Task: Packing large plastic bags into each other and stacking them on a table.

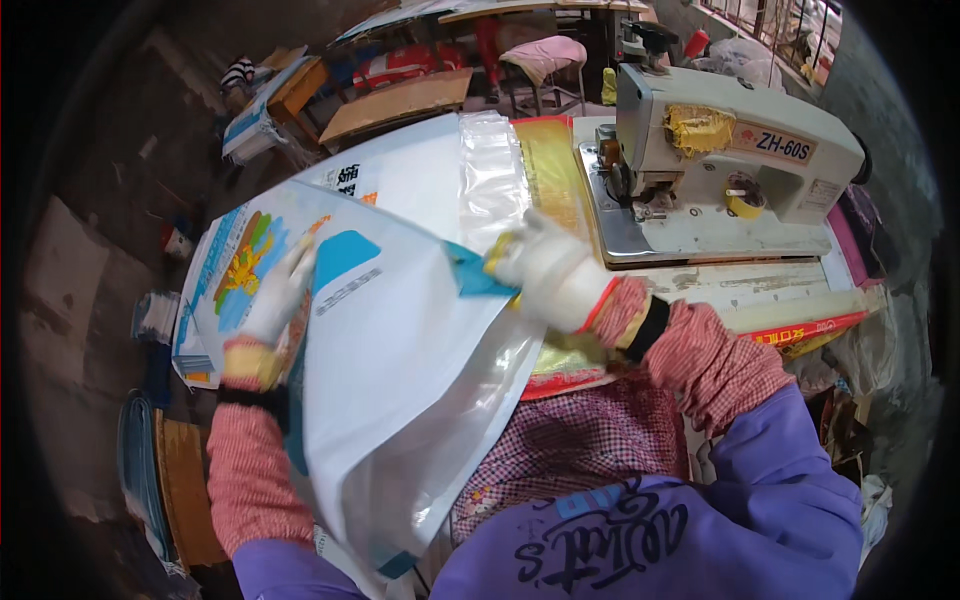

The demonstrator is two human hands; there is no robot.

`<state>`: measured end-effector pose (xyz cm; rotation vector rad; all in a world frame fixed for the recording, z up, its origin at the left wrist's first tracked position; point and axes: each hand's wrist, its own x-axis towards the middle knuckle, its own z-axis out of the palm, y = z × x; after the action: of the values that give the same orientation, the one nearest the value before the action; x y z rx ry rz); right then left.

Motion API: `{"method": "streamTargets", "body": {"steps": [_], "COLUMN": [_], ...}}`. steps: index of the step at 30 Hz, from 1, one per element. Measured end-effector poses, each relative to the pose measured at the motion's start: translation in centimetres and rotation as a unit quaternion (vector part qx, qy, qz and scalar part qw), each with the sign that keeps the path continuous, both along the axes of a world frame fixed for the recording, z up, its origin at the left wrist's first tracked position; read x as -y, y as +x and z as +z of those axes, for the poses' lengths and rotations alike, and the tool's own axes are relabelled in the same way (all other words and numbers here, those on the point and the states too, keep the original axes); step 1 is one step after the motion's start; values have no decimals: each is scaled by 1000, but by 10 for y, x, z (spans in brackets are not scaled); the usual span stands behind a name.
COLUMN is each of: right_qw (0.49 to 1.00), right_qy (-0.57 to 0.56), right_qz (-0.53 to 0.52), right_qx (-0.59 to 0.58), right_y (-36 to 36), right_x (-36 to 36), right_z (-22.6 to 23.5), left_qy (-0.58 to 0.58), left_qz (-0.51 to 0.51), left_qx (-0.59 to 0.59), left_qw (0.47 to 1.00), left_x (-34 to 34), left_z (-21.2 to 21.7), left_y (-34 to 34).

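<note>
A large white printed sack (400, 330) with blue patches lies partly lifted and folded across the table in front of me. My right hand (545, 270), in a white glove, is closed on its blue edge near the middle. Below that hand, a clear plastic liner shows along the sack's lower side. My left hand (278, 295), also gloved and slightly blurred, has its fingers stretched out at the sack's left edge, over a picture-printed sack (240, 260). More white sacks lie beneath, with clear liner ends (490, 165) sticking out beside a yellow and red sack (552, 165).
A pale industrial sewing machine (740, 150) stands on the table at the right, with a yellow tape roll (744, 197) on it. Farther back are a wooden bench (395, 105) and a stool with a pink cloth (545, 57). Folded sacks (140, 455) stand at the lower left.
</note>
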<state>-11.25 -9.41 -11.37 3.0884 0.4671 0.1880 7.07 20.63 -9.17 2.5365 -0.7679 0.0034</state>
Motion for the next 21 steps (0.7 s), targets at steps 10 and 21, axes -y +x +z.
{"method": "streamTargets", "body": {"steps": [10,21], "right_qw": [910,960], "right_qy": [383,176], "right_qz": [-160,-49], "right_qx": [26,-210], "right_y": [-88,-61], "right_x": [3,-56], "right_z": [-34,-29], "left_qy": [246,61], "left_qz": [100,-355], "left_qx": [0,-69], "left_qw": [964,930], "left_x": [70,192], "left_z": [-86,-11], "left_y": [29,-92]}}
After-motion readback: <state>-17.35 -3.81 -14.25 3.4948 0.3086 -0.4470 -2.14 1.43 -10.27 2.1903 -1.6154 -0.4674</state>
